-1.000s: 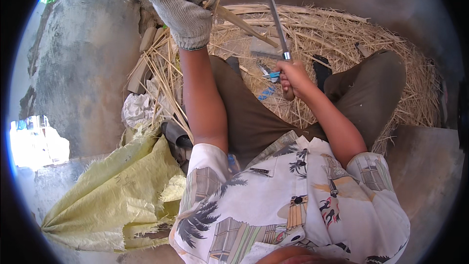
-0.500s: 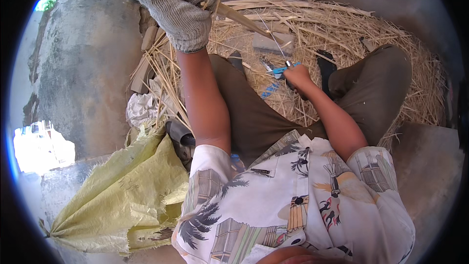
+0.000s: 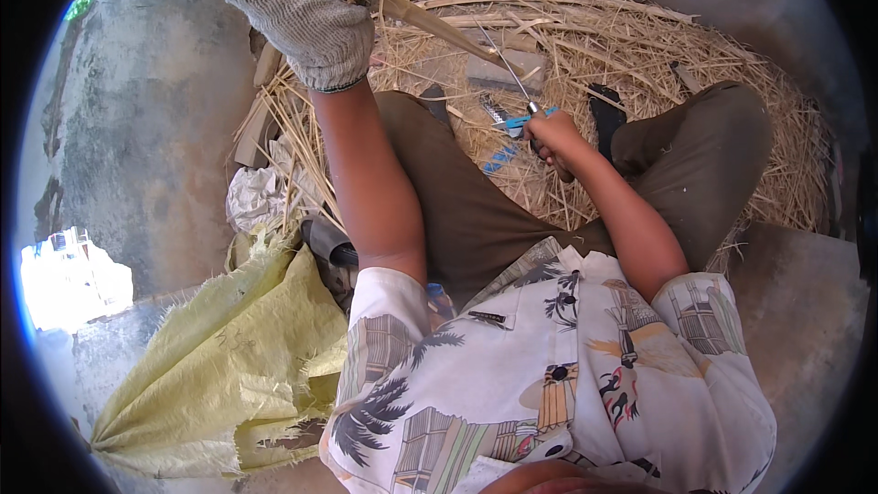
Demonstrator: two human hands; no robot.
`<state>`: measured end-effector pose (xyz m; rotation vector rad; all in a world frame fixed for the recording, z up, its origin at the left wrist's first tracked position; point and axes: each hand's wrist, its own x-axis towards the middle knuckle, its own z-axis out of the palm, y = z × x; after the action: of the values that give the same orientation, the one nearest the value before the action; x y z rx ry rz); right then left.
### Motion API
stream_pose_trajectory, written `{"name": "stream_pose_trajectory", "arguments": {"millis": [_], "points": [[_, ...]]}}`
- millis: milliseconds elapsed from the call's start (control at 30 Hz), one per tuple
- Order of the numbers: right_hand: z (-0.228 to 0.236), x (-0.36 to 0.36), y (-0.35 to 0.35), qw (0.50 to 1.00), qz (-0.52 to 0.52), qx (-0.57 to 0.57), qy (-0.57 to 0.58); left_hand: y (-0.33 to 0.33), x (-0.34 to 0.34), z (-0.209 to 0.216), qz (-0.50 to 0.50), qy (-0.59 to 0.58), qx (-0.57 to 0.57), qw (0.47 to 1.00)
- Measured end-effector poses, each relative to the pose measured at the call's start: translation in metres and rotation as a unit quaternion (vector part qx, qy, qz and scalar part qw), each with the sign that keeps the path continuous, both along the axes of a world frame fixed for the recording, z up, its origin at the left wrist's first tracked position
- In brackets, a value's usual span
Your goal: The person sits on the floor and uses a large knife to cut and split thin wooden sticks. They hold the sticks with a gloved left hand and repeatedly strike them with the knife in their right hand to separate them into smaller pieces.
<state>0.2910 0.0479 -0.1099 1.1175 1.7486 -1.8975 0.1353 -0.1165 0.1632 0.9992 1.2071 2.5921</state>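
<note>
My left hand [image 3: 320, 27], in a grey knitted glove, is raised at the upper left. Its fingers are closed around a long pale bamboo strip [image 3: 430, 26], which slants down to the right. The strip's lower end lies at a grey block [image 3: 485, 75] on the ground. My bare right hand [image 3: 555, 133] grips a knife [image 3: 520, 84] in front of my legs. Its thin blade points up and to the left, near the strip's lower end. Beside that hand is a blue and silver thing [image 3: 513, 125] whose kind I cannot make out.
Dry straw-like shavings [image 3: 732, 137] cover the ground ahead and to the right. My bent legs [image 3: 695, 142] frame the work. A yellow woven sack [image 3: 210, 366] and crumpled pale paper [image 3: 253, 198] lie at the left, by a grey wall [image 3: 137, 128].
My gloved left hand has shifted left with the bamboo strip. My right hand and the knife have moved slightly up and to the left.
</note>
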Motion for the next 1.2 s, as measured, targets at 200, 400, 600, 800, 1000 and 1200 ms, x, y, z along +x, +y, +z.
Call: {"name": "stream_pose_trajectory", "arguments": {"millis": [200, 400, 600, 800, 1000, 1200], "points": [[-0.006, -0.001, 0.001, 0.998, -0.027, -0.018, 0.045, -0.018, -0.007, 0.004, -0.138, 0.078, 0.043, 0.986], [-0.001, -0.002, -0.003, 0.996, 0.011, -0.09, 0.004, -0.01, -0.004, 0.001, -0.112, 0.066, 0.012, 0.991], [0.001, -0.004, -0.005, 0.993, 0.01, -0.116, 0.007, -0.009, -0.011, 0.002, -0.111, 0.07, 0.022, 0.991], [0.027, 0.001, -0.013, 0.993, -0.004, -0.116, 0.003, 0.001, -0.004, -0.002, -0.094, 0.094, 0.004, 0.991], [0.07, 0.013, -0.012, 0.977, -0.018, -0.086, 0.196, -0.015, -0.011, 0.004, -0.003, 0.03, 0.0, 1.0], [0.06, 0.022, -0.038, 0.918, -0.14, -0.055, 0.367, -0.016, -0.011, 0.004, 0.029, 0.033, -0.002, 0.999]]}}
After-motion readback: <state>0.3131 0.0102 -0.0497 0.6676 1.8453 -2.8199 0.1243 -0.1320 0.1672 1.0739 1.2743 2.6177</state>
